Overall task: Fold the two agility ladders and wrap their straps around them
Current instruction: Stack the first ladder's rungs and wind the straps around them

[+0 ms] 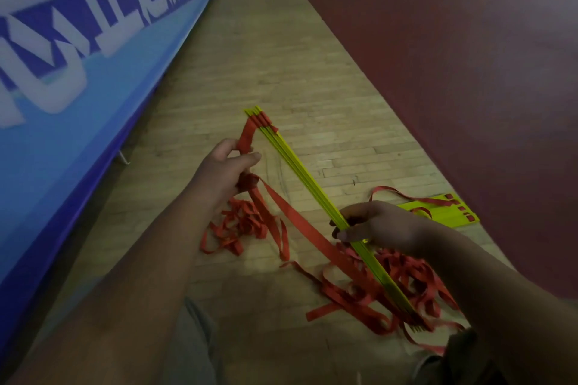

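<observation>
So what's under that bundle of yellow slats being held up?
Loose red straps heaped on the wooden floor. The bundle, held by the right hand, ends in that heap; whatever lies beneath the heap is covered.

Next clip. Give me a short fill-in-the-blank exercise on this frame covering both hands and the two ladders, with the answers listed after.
1. The right hand grips the rung stack, whose rungs are ____.
2. The left hand holds a strap coloured ____.
3. The second ladder lies flat on the ____, beyond the right hand.

Missing words: yellow; red; floor.
</observation>
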Demonstrator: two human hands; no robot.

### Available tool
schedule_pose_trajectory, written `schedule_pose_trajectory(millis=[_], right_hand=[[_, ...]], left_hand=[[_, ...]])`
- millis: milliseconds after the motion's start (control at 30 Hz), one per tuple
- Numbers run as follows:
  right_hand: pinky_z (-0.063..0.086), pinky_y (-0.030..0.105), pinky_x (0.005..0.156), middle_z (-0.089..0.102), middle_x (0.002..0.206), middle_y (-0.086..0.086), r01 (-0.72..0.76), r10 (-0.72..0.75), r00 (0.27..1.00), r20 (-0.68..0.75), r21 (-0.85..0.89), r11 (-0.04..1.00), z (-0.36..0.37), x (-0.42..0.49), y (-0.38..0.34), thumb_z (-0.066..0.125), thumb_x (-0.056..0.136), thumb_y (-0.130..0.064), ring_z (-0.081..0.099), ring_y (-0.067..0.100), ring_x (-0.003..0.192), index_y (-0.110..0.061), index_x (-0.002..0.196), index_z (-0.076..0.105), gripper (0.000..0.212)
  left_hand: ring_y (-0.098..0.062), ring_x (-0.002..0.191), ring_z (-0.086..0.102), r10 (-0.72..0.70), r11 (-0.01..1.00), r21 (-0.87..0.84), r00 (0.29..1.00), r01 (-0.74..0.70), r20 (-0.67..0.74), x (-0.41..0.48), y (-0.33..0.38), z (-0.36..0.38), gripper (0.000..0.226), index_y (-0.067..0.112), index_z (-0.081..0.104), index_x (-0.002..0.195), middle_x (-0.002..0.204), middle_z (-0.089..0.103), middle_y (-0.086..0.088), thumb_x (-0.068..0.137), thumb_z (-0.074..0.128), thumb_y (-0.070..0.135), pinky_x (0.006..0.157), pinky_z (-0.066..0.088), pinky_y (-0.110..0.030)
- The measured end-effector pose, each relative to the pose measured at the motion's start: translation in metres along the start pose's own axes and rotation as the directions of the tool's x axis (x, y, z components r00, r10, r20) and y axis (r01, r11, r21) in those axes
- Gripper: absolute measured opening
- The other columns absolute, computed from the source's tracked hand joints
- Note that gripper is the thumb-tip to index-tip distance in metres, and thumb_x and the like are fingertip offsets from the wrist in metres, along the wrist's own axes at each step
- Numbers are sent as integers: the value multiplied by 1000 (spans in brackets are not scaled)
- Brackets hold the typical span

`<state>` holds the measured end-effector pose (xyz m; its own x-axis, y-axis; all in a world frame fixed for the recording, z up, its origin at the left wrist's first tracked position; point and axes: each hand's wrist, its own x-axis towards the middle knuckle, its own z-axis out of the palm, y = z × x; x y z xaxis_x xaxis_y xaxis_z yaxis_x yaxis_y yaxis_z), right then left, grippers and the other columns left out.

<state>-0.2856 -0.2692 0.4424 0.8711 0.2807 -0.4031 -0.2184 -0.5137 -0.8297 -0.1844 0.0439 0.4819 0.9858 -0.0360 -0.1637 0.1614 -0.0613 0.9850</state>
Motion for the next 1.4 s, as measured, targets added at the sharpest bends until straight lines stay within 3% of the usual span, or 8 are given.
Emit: schedule_pose_trajectory(millis=[133, 300, 433, 667, 800, 1033, 1267, 1400], right_hand=[[54, 33, 75, 84, 103, 7, -62, 65, 996, -54, 64, 996, -1, 5, 1, 79, 98, -19, 75, 16, 89, -12, 112, 82, 16], [56, 20, 58, 83, 103, 15, -90, 104, 988, -114, 117, 989, 0, 7, 1, 79, 98, -12, 76, 18, 80, -5, 110, 80, 15], [56, 30, 62, 83, 98, 12, -89, 102, 982, -161, 84, 992, 1, 10, 4, 81, 94, -12, 76, 21, 78, -10, 111, 75, 19], [58, 37, 64, 80, 103, 17, -110, 119, 974, -191, 56, 992, 1, 15, 12, 86, 87, -10, 77, 26, 79, -18, 113, 68, 33], [58, 37, 64, 79, 101, 16, -124, 121, 972, -204, 0, 992, -1, 16, 14, 89, 82, -14, 76, 25, 80, -16, 109, 68, 34], [65, 55, 93, 77, 108, 9, -128, 118, 971, -207, -34, 991, 1, 20, 17, 89, 70, -30, 76, 30, 101, -28, 117, 67, 51], [53, 31, 71, 70, 81, -12, -69, 62, 974, -219, -25, 997, 8, 19, 20, 89, 90, -47, 67, 10, 76, -30, 108, 73, 30], [54, 33, 73, 69, 80, -9, -50, 33, 971, -236, -68, 996, 11, 18, 19, 90, 89, -40, 67, 13, 77, -25, 104, 73, 27]], left_hand=[[-20, 67, 70, -34, 999, -11, 999, 34, 15, -4, 2, 1, 9, 18, 75, 97, 75, 65, -2, 98, 78, 10, 83, 62, -44], [-14, 70, 73, -34, 997, 70, 999, 35, -12, -6, 2, 4, 2, 15, 80, 96, 84, 77, -4, 95, 82, 14, 75, 60, -35], [-13, 72, 73, 39, 978, 203, 999, -43, 25, -4, 0, 2, 11, 23, 86, 84, 82, 80, 0, 95, 83, 21, 81, 60, -37], [-16, 79, 76, 141, 851, 485, 977, -202, 160, -6, -5, 4, 10, 37, 81, 92, 86, 80, 7, 98, 79, 30, 92, 64, -51], [-12, 91, 77, 122, 815, 535, 968, -224, 218, -11, -1, 5, 24, 43, 80, 92, 94, 79, 10, 90, 85, 20, 95, 63, -45], [-4, 90, 76, 193, 814, 506, 954, -287, 231, -18, 6, 10, 26, 36, 81, 99, 97, 80, 11, 91, 86, 12, 89, 60, -31], [-5, 83, 75, 237, 810, 492, 946, -318, 222, -16, 9, 9, 24, 42, 74, 95, 93, 79, 16, 100, 78, 19, 79, 59, -34], [-6, 80, 76, 136, 621, 717, 945, -316, 298, -19, 11, 1, 21, 44, 62, 103, 91, 80, 20, 107, 64, 23, 77, 60, -35]])
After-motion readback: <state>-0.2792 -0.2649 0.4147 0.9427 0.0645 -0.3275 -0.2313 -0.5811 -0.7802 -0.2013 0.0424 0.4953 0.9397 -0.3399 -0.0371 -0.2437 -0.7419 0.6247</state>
